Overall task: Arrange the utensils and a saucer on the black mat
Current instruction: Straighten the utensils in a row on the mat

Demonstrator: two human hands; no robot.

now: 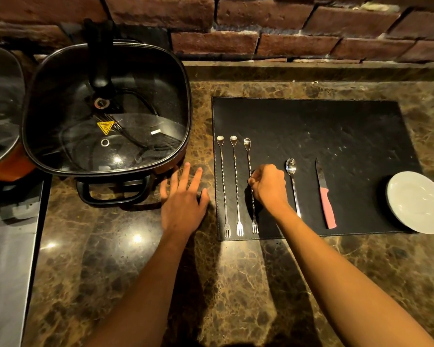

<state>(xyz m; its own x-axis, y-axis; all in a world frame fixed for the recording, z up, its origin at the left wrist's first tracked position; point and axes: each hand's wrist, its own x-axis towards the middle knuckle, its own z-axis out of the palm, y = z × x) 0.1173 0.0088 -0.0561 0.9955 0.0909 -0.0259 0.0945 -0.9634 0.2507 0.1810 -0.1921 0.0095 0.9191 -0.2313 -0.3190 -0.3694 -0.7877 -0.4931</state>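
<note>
Two bare forearms reach in from the bottom edge, with no sleeves, watch, bracelet or rings showing on either; the left hand [183, 196] and right hand [269, 186] are gloveless, with short nails where fingertips are visible

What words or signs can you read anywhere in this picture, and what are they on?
No words can be read here.
Yellow triangle warning sticker on the glass lid of the black electric pan: a wavy heat symbol; the small print above it is too blurred to read.
Nothing is printed on the black mat, knife, spoon or saucer.
</note>
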